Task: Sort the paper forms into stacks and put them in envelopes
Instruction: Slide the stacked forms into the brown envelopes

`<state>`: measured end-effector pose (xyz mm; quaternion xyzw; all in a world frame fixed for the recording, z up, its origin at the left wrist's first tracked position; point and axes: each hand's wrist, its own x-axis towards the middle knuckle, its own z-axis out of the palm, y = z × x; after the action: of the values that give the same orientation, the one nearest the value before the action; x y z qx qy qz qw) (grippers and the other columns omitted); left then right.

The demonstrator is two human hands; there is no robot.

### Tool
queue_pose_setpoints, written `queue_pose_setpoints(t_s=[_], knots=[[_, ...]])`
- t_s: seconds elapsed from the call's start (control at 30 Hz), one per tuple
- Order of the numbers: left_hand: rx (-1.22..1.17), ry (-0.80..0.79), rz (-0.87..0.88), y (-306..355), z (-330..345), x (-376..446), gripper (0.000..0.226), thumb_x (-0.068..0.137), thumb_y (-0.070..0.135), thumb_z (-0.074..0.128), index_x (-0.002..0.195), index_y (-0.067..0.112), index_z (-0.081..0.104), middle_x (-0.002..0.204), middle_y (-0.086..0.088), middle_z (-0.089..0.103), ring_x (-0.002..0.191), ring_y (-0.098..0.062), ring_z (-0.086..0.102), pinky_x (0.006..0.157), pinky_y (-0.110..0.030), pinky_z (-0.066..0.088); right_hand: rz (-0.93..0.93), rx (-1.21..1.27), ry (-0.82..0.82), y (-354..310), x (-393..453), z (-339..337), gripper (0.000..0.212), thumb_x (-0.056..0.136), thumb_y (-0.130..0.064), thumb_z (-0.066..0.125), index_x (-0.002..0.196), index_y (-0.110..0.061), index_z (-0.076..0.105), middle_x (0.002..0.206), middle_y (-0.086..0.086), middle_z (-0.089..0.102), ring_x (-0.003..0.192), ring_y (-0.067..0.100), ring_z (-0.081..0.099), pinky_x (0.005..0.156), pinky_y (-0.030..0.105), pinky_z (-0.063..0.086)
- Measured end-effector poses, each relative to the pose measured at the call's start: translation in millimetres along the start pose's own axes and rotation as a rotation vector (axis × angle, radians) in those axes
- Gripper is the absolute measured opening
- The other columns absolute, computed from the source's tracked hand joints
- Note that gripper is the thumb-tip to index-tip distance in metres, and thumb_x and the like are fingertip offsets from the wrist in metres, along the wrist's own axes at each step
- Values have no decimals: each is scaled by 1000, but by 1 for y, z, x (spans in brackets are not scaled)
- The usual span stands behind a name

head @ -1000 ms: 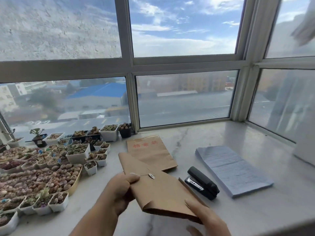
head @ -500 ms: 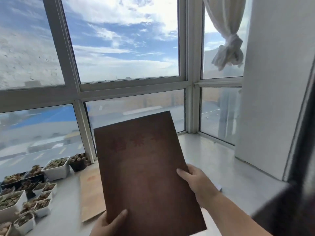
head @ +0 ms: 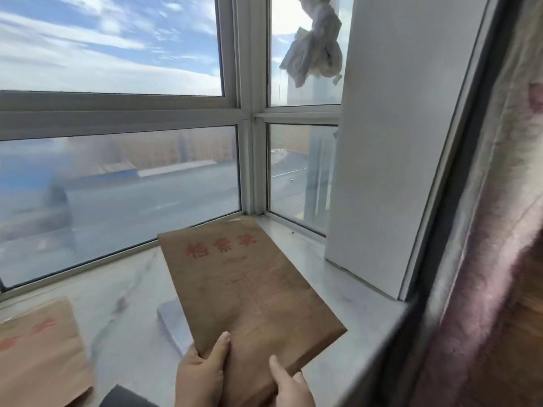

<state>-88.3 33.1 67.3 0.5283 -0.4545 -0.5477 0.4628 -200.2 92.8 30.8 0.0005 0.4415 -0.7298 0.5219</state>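
A brown kraft envelope (head: 249,289) with red printed characters lies slanted over the marble sill, its printed face up. My left hand (head: 202,374) grips its near left corner, thumb on top. My right hand (head: 291,386) holds the near edge further right, with one digit showing on top. Under the envelope, the corner of a stack of paper forms (head: 173,321) shows. A second brown envelope (head: 41,353) lies flat at the lower left.
The marble window sill (head: 123,292) runs along the window frame (head: 246,160). A white wall panel (head: 390,142) stands at the right, a pink curtain (head: 493,230) beyond it. A knotted white curtain (head: 314,57) hangs above. A dark object (head: 123,399) pokes in at the bottom.
The envelope has come down from upright before the window to lie low over the sill and the paper stack. My view has turned right; the plant pots are out of sight.
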Motion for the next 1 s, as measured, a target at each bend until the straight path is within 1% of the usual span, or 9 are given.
queue_pose_setpoints(t_s=[0.13, 0.33, 0.4, 0.47, 0.6, 0.67, 0.77, 0.9, 1.0], knots=[[-55, -244, -114, -1, 43, 29, 23, 97, 26, 53, 119, 17, 55, 97, -12, 71, 86, -28, 67, 66, -34, 53, -37, 57, 83, -54, 65, -19, 17, 97, 2, 47, 102, -3, 63, 87, 15, 72, 83, 32, 66, 68, 39, 54], [94, -333, -53, -21, 17, 36, 24, 94, 16, 55, 115, 29, 52, 86, -1, 75, 76, -20, 72, 72, -34, 51, -131, -80, 336, -117, 168, -83, 16, 98, 1, 47, 106, -7, 57, 58, 2, 71, 47, 16, 67, 40, 28, 53], [118, -351, -73, -29, 7, 37, 26, 94, 14, 55, 115, 28, 53, 89, -1, 75, 78, -20, 72, 74, -34, 51, -115, -153, 389, -120, 189, -99, 12, 98, -3, 50, 106, -3, 58, 68, 7, 72, 58, 22, 69, 50, 32, 57], [122, -337, -122, -33, -3, 42, 24, 93, 17, 57, 115, 27, 55, 91, 0, 75, 81, -20, 72, 76, -35, 51, -147, -363, 492, -120, 205, -114, 33, 93, -15, 62, 121, -1, 55, 98, 14, 69, 84, 31, 65, 78, 46, 56], [129, -334, -91, -33, -22, 43, 27, 84, 26, 62, 111, 22, 60, 94, 1, 75, 85, -16, 72, 77, -32, 51, -540, -879, 737, -105, 163, -82, 61, 87, -16, 69, 141, -3, 44, 147, 19, 39, 134, 35, 39, 111, 44, 33], [158, -305, -45, -35, -37, 40, 36, 71, 27, 60, 107, 20, 62, 93, 0, 75, 84, -16, 71, 77, -31, 51, -752, -1097, 428, -75, 125, -51, 43, 86, -3, 66, 129, -3, 57, 141, 15, 48, 133, 28, 42, 107, 26, 32], [195, -265, -21, -39, -68, 30, 39, 67, 24, 59, 104, 17, 65, 94, -1, 75, 84, -14, 71, 75, -25, 51, -780, -1367, -136, -13, 85, -26, 23, 85, -3, 68, 94, -24, 72, 107, -18, 65, 105, 6, 62, 81, -2, 36], [275, -56, 186, -43, -141, 25, 24, 77, 13, 65, 100, 19, 66, 92, 0, 74, 89, -9, 69, 79, -13, 50, -937, -1444, -512, 58, 43, 10, 24, 77, -22, 66, 92, -41, 63, 99, -39, 60, 93, -7, 61, 75, -1, 41], [597, 195, 363, -55, -224, 42, 27, 82, 14, 66, 108, 21, 64, 110, 6, 68, 99, -5, 63, 88, -13, 43, -1107, -1448, -680, 102, 13, 46, 33, 71, -34, 60, 104, -39, 59, 106, -24, 65, 89, -2, 61, 79, 3, 43]])
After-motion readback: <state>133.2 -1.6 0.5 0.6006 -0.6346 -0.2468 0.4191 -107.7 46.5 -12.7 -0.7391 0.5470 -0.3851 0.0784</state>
